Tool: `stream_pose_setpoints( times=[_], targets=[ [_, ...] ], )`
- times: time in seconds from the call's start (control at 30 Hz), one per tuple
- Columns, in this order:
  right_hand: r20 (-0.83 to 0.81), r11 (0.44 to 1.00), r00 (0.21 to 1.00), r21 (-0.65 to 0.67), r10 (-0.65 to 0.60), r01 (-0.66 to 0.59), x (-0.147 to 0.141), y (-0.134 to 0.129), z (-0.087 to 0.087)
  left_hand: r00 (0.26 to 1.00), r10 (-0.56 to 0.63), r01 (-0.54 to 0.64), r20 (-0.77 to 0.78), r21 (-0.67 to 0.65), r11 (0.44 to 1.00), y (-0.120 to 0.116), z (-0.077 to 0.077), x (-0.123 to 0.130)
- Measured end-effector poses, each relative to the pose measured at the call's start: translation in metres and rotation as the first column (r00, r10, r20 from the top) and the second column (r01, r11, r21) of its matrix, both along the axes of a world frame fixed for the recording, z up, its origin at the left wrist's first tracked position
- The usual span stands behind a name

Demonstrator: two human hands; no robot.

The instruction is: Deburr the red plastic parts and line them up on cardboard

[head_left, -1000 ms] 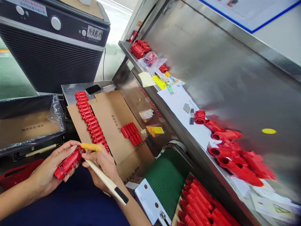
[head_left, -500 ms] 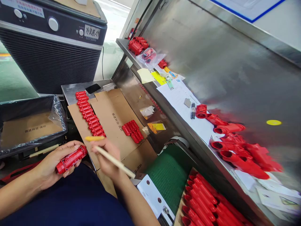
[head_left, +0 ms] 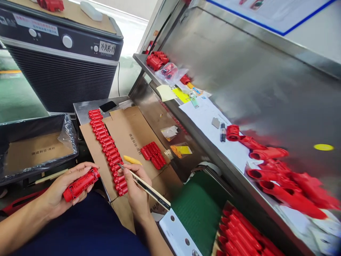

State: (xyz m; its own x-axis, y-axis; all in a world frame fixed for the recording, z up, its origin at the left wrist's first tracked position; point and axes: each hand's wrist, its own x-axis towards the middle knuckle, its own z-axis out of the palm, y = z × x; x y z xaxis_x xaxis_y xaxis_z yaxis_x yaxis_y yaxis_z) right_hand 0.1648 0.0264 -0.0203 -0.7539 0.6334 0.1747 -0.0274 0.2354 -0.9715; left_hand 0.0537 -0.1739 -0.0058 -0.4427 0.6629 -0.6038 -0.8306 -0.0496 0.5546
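Observation:
My left hand [head_left: 60,192] is wrapped round a red plastic housing [head_left: 81,185] with an open, ribbed side facing up, held above my lap. In my right hand [head_left: 138,193] is a slim pale-handled tool [head_left: 153,193] with a dark stripe along it. Its dark pointed tip is directed left, over a row of small red parts [head_left: 108,144]. A yellow piece like a finger cover [head_left: 132,160] shows beside the fingers of my right hand; I cannot tell how it is attached. Tool and housing are apart.
Cardboard [head_left: 124,121] covers the bench, with a second cluster of red parts [head_left: 153,154] and a phone [head_left: 108,106]. A green belt [head_left: 197,202] and stacked red tubes [head_left: 239,231] lie right. The metal shelf holds red housings [head_left: 269,153]. A lined bin [head_left: 34,119] stands left.
My right hand has moved right and down in view, and the tool has turned so its dark tip and striped side show. My left hand still holds the red housing. The view has shifted slightly.

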Motion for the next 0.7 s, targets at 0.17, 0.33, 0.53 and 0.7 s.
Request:
stream_pose_setpoints(
  times=[0.17,0.33,0.53,0.7],
  targets=[
    [-0.064,0.974,0.983,0.166,0.17,-0.158,0.006,-0.002,0.003,0.999,-0.002,0.002,-0.036,0.002,1.0,0.007,0.0,-0.001],
    [-0.15,0.958,0.964,0.221,0.22,-0.184,0.011,-0.007,0.006,0.984,0.028,-0.021,-0.177,0.041,0.999,-0.001,0.01,0.008],
    [-0.162,0.984,0.979,0.149,0.121,-0.097,0.006,0.003,-0.001,0.918,0.04,-0.009,-0.394,0.08,0.997,-0.022,0.026,0.005],
    [-0.115,0.994,0.991,0.099,0.067,-0.056,0.008,0.001,-0.009,0.896,0.068,-0.14,-0.439,-0.133,0.981,0.004,-0.011,-0.054]
  ],
)
